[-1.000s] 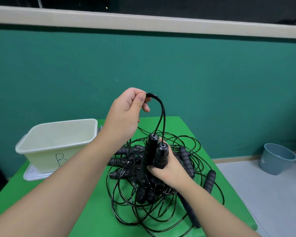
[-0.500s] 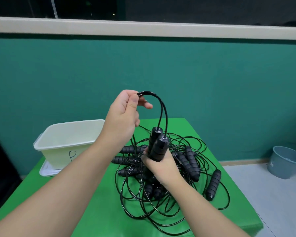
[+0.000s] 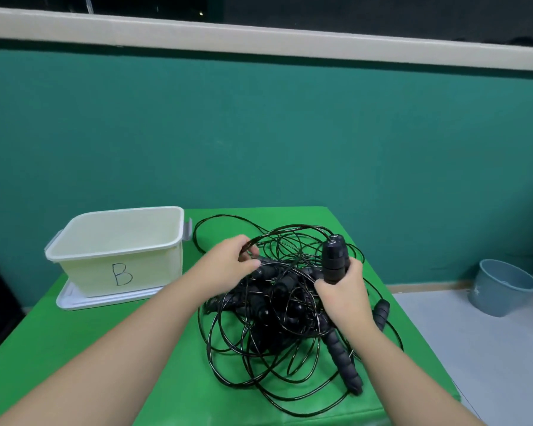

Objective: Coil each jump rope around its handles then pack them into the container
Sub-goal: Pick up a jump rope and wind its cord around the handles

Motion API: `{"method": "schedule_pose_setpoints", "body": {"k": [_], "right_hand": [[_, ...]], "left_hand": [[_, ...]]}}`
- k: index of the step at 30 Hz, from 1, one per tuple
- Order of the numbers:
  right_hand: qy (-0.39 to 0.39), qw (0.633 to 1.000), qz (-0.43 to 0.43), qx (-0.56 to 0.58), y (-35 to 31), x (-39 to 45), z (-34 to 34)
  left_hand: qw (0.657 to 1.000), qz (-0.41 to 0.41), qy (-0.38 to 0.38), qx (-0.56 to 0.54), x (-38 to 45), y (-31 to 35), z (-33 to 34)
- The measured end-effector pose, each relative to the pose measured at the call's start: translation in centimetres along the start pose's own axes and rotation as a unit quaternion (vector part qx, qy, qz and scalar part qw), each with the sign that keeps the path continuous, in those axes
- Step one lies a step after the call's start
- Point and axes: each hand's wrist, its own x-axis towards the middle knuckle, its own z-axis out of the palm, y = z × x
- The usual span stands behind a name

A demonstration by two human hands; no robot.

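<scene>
**Now the cord runs leftward from the upright handles**

Right now my right hand [image 3: 343, 292] is curled round the pair of handles [image 3: 335, 259], holding them upright with their capped ends pointing up and a little away from me. Their long axis stands nearly vertical, so any turn of cord must go round them sideways, not over the top.

My left hand [image 3: 228, 265] sits to the left of the handles, at about the same height, fingers and thumb pinching a strand of the black cord [image 3: 286, 230], which arches from that pinch across towards the handle tops. I judge it to be this rope's own line, though among so many loops I cannot be sure.

Beneath and between both hands lies the heap of ropes [image 3: 274, 318] on the green table [image 3: 74, 348], with another handle [image 3: 345, 361] lying long-ways towards me just under my right wrist.

The container [image 3: 117, 244], marked B, stands on its lid [image 3: 74, 299] well to the left of my left hand, open and with nothing in it that I can see. So nothing is packed yet. My left hand is the nearer one to it, and also the free one for carrying the cord round the handles.
</scene>
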Motion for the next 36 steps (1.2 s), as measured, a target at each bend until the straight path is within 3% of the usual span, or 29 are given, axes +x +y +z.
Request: {"method": "schedule_pose_setpoints", "body": {"k": [4, 11, 15, 24, 27, 31, 36], "right_hand": [[0.020, 1.000, 0.021, -0.006, 0.9, 1.3, -1.0], [0.007, 0.999, 0.028, -0.017, 2.5, 2.7, -1.6], [-0.008, 0.999, 0.031, -0.025, 3.4, 2.6, -1.7], [-0.011, 0.999, 0.045, -0.011, 3.7, 2.5, -2.3], [-0.008, 0.999, 0.043, -0.008, 3.1, 2.0, -2.2], [-0.014, 0.999, 0.033, -0.012, 2.5, 1.1, -2.2], [-0.019, 0.999, 0.036, -0.003, 2.7, 0.6, -2.8]], "left_hand": [[0.996, -0.072, -0.056, 0.027, 2.2, -2.1, 3.2], [0.989, -0.111, -0.078, 0.065, 5.3, -2.8, 8.2], [0.979, -0.164, -0.123, -0.001, 5.6, -2.3, 10.2], [0.989, -0.123, -0.014, -0.084, 6.4, -1.0, 7.4], [0.994, -0.108, -0.013, -0.011, 6.6, -0.4, 6.0], [0.986, -0.132, -0.100, -0.007, 5.5, -0.7, 8.0], [0.984, -0.159, -0.040, 0.073, 5.5, -0.7, 10.9]]}}
